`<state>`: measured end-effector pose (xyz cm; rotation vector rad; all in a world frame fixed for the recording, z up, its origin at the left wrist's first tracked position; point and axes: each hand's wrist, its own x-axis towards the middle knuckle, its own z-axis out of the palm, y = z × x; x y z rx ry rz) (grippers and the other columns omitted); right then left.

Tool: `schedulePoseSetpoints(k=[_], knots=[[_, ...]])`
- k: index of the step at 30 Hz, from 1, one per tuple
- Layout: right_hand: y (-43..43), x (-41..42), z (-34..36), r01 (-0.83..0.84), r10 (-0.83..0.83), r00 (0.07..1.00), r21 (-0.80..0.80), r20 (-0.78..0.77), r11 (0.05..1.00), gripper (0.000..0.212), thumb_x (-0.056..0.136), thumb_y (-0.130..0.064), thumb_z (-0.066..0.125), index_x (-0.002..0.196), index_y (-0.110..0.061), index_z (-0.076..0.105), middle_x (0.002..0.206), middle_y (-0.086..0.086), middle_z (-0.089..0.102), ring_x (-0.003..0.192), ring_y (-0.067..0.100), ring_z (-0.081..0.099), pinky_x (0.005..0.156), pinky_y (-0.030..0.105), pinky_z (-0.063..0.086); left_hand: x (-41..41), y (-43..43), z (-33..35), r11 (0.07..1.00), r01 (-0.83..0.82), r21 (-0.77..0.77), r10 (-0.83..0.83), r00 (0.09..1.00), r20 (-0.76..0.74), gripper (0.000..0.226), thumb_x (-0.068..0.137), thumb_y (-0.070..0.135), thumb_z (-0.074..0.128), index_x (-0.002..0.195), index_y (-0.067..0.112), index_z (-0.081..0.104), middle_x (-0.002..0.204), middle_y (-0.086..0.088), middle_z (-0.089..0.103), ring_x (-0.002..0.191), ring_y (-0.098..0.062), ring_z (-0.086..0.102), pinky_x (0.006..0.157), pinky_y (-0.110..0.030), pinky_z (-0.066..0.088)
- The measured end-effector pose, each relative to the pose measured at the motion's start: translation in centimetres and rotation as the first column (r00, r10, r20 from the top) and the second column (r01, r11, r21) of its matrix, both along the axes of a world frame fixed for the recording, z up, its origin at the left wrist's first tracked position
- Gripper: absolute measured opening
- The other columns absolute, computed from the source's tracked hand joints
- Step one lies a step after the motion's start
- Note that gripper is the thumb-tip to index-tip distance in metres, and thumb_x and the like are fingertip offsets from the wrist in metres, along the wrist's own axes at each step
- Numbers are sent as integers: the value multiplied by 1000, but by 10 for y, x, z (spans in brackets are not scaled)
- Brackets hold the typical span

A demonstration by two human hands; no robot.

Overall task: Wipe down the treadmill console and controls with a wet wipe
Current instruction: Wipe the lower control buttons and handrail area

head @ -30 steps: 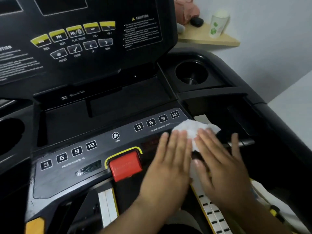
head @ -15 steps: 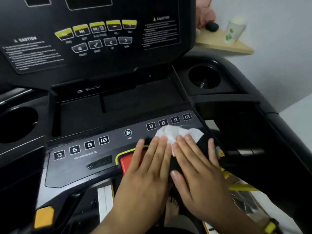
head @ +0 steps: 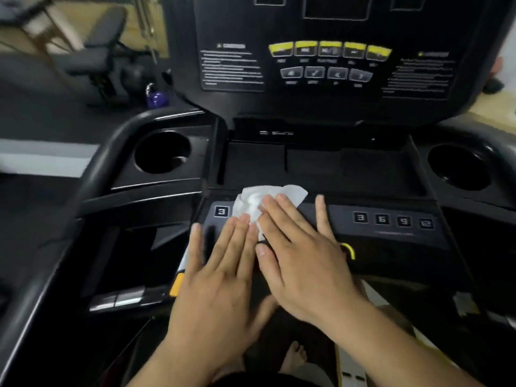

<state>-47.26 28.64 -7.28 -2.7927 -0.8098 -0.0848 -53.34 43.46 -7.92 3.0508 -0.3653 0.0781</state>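
Observation:
A crumpled white wet wipe [head: 262, 201] lies on the left half of the treadmill's lower grey control strip [head: 391, 233], beside a button marked 3 [head: 222, 211]. My right hand [head: 298, 252] presses flat on the wipe with straight fingers. My left hand [head: 223, 272] lies flat beside it, fingertips touching the wipe's lower edge. Both hands cover the red stop button; only its yellow rim [head: 350, 250] shows. The upright black console panel [head: 329, 65] with yellow and grey keys stands behind.
Round cup holders sit at the left [head: 162, 152] and right [head: 458, 167] of the console tray. A curved black handrail [head: 92, 174] runs down the left side. A bare foot [head: 293, 356] shows below on the deck. Other gym equipment stands at the far left.
Both hands have slid the wipe leftward along the control strip, from the right set of number buttons across the stop button to the left set. The view has swung left too.

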Motion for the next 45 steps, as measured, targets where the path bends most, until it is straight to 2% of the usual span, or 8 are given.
schedulePoseSetpoints(k=[6, 10, 18, 24, 28, 34, 40, 45], knots=[[62, 18, 10, -139, 137, 990, -88, -30, 986, 59, 100, -43, 16, 151, -17, 29, 160, 0, 23, 149, 13, 9, 119, 56, 0, 1, 48, -1, 942, -176, -285, 160, 984, -79, 87, 87, 62, 39, 156, 13, 20, 162, -3, 24, 150, -12, 17, 122, -46, 19], [70, -30, 3, -269, 266, 962, -53, -58, 962, 58, 98, -43, 28, 149, -17, 36, 159, -2, 26, 149, 12, 12, 118, 54, 5, -42, 78, -13, 781, -192, -594, 142, 981, -131, 73, 86, 50, 56, 151, 23, 36, 143, 16, 51, 127, -3, 51, 109, -34, 39], [65, -12, 6, -242, 242, 970, -160, -19, 957, 53, 101, -44, 22, 147, -22, 37, 155, -5, 33, 145, 9, 23, 116, 62, 10, -10, 78, -19, 874, -223, -431, 207, 975, -85, 77, 89, 56, 33, 152, 12, 32, 145, -4, 46, 145, -20, 28, 122, -40, 20], [72, -30, 3, -224, 219, 974, -129, -51, 966, 57, 101, -46, 14, 150, -23, 32, 159, -7, 24, 148, 9, 11, 117, 59, 9, -21, 80, -20, 739, -195, -645, 115, 980, -165, 70, 88, 45, 48, 152, 25, 27, 134, 8, 54, 121, -9, 51, 104, -28, 42], [49, -55, -5, -273, 270, 962, -83, -50, 958, 56, 100, -47, 26, 146, -19, 41, 157, -5, 29, 147, 9, 18, 115, 59, 11, -41, 83, -24, 863, -134, -487, 70, 986, -149, 85, 87, 58, 41, 155, 14, 17, 159, 2, 31, 150, -7, 15, 123, -35, 12], [45, 1, 5, -27, 27, 1000, -109, -5, 994, 55, 101, -43, 19, 149, -21, 35, 158, -6, 27, 147, 6, 13, 117, 61, 6, 40, 59, -1, 885, -90, -456, 72, 996, -57, 82, 88, 45, 38, 154, 2, 17, 158, -13, 26, 146, -26, 25, 121, -32, 7], [23, -64, -11, -126, 126, 992, -76, -8, 989, 55, 96, -46, 35, 144, -21, 45, 156, -6, 32, 147, 12, 19, 113, 65, 15, -39, 57, -9, 951, -89, -298, 84, 996, -31, 78, 85, 50, 47, 147, 4, 39, 145, -23, 41, 132, -39, 46, 115, -45, 33], [3, -45, -7, -21, 23, 1000, -101, 14, 995, 54, 98, -43, 30, 147, -21, 38, 155, -7, 31, 146, 8, 20, 114, 65, 10, -7, 13, -13, 997, 14, -79, -7, 996, 88, 80, 86, 40, 37, 147, -10, 23, 150, -33, 35, 144, -46, 26, 115, -60, 20]])
